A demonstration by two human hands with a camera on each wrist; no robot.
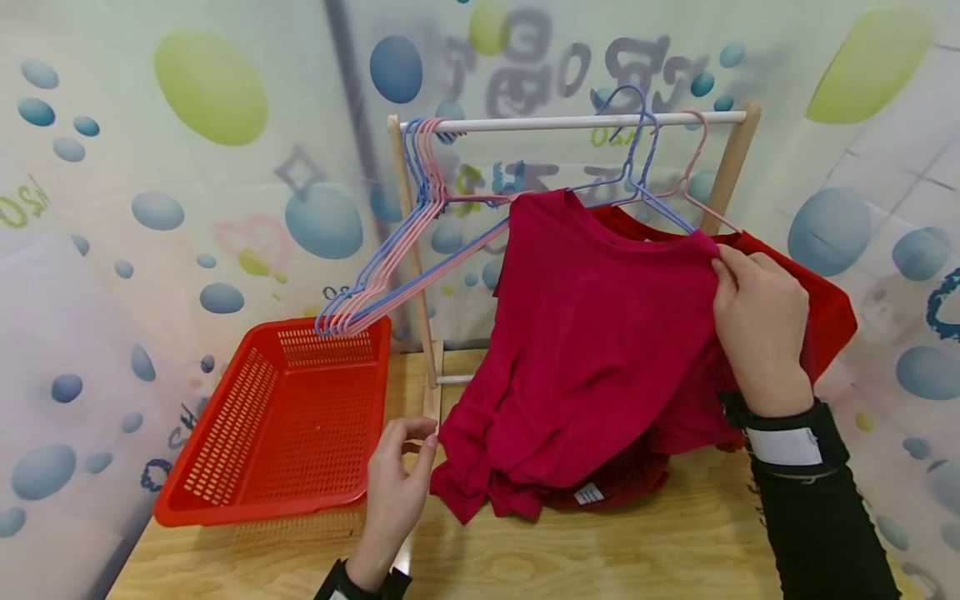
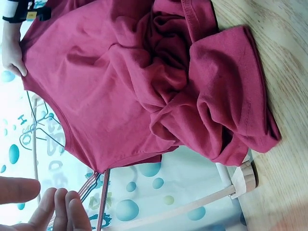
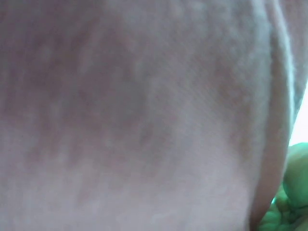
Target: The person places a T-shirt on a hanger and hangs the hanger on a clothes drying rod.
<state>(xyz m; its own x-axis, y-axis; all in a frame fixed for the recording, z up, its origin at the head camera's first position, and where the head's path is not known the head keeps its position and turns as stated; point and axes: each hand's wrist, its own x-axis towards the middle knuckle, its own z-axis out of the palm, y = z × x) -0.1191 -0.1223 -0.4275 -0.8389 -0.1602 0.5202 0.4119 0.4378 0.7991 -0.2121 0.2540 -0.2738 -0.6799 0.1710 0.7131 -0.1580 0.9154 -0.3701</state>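
Observation:
A magenta shirt (image 1: 600, 333) hangs from the rack, its lower part bunched in folds on the table. My right hand (image 1: 761, 325) pinches its right shoulder beside the neckline. Inside the neck opening shows a blue hanger (image 1: 633, 179). My left hand (image 1: 397, 479) hovers at the shirt's lower left, fingers loosely bent and apart from the cloth. In the left wrist view, the thumb and fingers of that hand (image 2: 60, 209) have nothing between them. Blurred cloth (image 3: 144, 106) fills most of the right wrist view.
The rack's white rail (image 1: 525, 124) carries several blue and pink hangers (image 1: 397, 250) bunched at its left end. A red shirt (image 1: 813, 292) hangs behind on a pink hanger (image 1: 693, 167). To the left, a red plastic basket (image 1: 217, 433) stands on the wooden table (image 1: 540, 558).

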